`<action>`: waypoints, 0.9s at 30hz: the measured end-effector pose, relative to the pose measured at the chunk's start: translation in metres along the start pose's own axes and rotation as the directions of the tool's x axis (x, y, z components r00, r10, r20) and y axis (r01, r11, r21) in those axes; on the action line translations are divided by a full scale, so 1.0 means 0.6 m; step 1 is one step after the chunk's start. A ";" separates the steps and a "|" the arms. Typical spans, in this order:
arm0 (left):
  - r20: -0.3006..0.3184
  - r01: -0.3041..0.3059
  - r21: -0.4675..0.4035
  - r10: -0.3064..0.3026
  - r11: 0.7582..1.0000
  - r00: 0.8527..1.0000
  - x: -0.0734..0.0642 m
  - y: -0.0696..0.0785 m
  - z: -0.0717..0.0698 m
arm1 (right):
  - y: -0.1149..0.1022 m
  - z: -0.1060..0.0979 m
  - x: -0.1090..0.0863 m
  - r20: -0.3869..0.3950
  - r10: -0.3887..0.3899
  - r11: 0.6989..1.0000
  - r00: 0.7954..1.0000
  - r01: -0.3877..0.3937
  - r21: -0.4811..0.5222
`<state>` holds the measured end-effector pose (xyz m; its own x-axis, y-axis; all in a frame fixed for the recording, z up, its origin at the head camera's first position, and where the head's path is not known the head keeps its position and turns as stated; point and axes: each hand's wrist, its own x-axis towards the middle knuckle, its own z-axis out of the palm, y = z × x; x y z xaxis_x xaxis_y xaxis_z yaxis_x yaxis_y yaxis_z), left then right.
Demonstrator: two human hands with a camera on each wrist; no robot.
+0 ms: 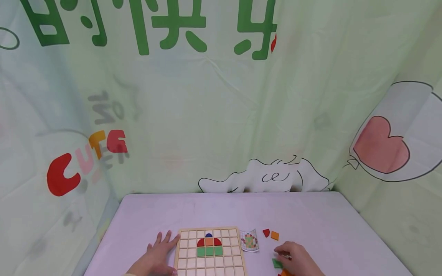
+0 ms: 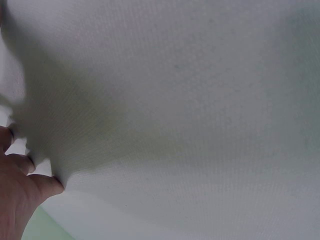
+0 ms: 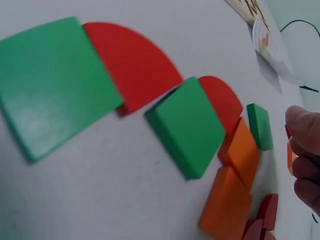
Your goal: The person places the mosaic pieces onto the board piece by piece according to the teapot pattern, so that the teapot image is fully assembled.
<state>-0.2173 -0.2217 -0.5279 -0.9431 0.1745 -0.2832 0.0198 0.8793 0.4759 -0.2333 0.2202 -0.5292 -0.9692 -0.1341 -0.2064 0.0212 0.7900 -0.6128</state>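
My left hand (image 1: 159,256) has its fingers spread, touching the left edge of a wooden grid board (image 1: 191,263). Set in the board are a blue rounded piece (image 1: 208,235), an orange square (image 1: 209,241) between two red quarter-circle pieces (image 1: 201,242), and a row of three green squares (image 1: 209,251). To the board's right, my right hand (image 1: 296,257) hovers over loose tiles, fingers loosely bent, with no piece visible in them. Just below its fingertips lies a green tile (image 1: 277,263). In the right wrist view the thumb and curled fingers (image 3: 306,131) appear beside a green tile (image 3: 260,126).
A small printed pattern card (image 1: 249,240) lies against the board's right side. Beyond the right hand are a red quarter-circle (image 1: 266,232) and an orange square (image 1: 274,235). More green, red and orange tiles (image 3: 189,127) spread nearer the wrist. Printed curtains surround the pale table (image 1: 155,214).
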 end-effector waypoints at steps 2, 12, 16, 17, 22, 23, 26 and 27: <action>0.000 -0.003 -0.001 0.003 1.000 1.000 0.000 0.000 0.000 | 0.007 0.001 -0.001 0.019 0.001 1.000 1.000 -0.002 0.009; -0.006 -0.020 0.003 0.020 1.000 1.000 -0.002 0.001 -0.002 | 0.023 0.004 -0.001 0.083 0.006 1.000 0.997 -0.006 -0.001; -0.010 -0.021 0.008 0.022 1.000 1.000 -0.004 0.002 -0.003 | 0.025 0.003 0.000 0.088 -0.017 0.999 0.996 0.020 -0.033; -0.009 -0.018 0.008 0.018 1.000 1.000 -0.003 0.002 -0.003 | 0.024 0.002 0.000 0.088 -0.018 0.999 0.996 0.022 -0.041; 0.007 0.000 0.004 0.000 1.000 1.000 -0.002 0.003 -0.004 | 0.022 0.005 0.001 0.081 -0.017 0.996 0.997 0.024 -0.081; 0.010 0.002 0.003 -0.002 1.000 1.000 -0.001 0.003 -0.003 | 0.021 0.005 0.002 0.078 -0.011 0.996 0.997 0.018 -0.084; 0.016 0.009 -0.003 -0.009 1.000 1.000 0.001 0.002 -0.002 | 0.021 0.005 0.002 0.072 0.001 0.996 0.997 0.005 -0.093; 0.018 0.013 -0.005 -0.012 1.000 1.000 0.001 0.002 -0.002 | 0.021 0.005 0.003 0.071 0.009 0.996 0.997 -0.003 -0.092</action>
<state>-0.2184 -0.2209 -0.5267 -0.9372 0.1714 -0.3038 0.0062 0.8790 0.4767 -0.2339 0.2281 -0.5397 -0.9491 -0.1691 -0.2658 0.0011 0.8419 -0.5397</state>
